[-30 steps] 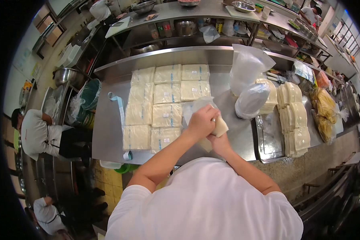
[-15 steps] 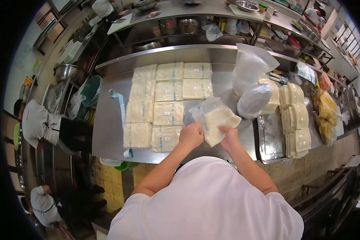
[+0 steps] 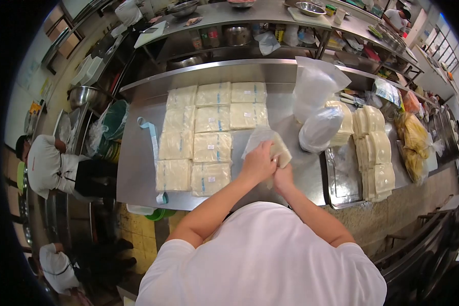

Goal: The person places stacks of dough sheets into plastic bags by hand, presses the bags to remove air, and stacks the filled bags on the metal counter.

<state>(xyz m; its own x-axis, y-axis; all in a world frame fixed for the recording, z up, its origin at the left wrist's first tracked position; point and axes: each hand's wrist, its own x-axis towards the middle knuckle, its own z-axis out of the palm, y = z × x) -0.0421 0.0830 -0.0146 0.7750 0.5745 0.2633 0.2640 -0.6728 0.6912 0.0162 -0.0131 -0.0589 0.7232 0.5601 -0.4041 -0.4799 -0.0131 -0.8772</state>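
Observation:
In front of me, a stack of pale, thin dough sheets (image 3: 280, 149) stands tilted, partly inside a clear plastic bag (image 3: 256, 139). My left hand (image 3: 260, 162) is closed round the near left side of the bagged stack. Just below it, my right hand (image 3: 283, 178) grips the lower right part, close against the left hand. The fingers of both hands are partly hidden. Left of the hands, several flat bagged packs (image 3: 211, 148) lie in rows on the steel table (image 3: 137, 176), with blue print and small white labels.
Unbagged sheet stacks (image 3: 376, 153) stand in and beside a metal tray (image 3: 344, 196) at right. Rolls of clear plastic bags (image 3: 319, 130) are nearer the middle. A light-blue strip (image 3: 152, 135) lies at left. Yellow bags (image 3: 412, 143) sit far right. Co-workers (image 3: 48, 163) are at the left.
The bagged stack has gone from lying spread open between my hands to tilted up and gripped closer. My left hand has moved right and up over it; my right hand has shifted slightly left and down.

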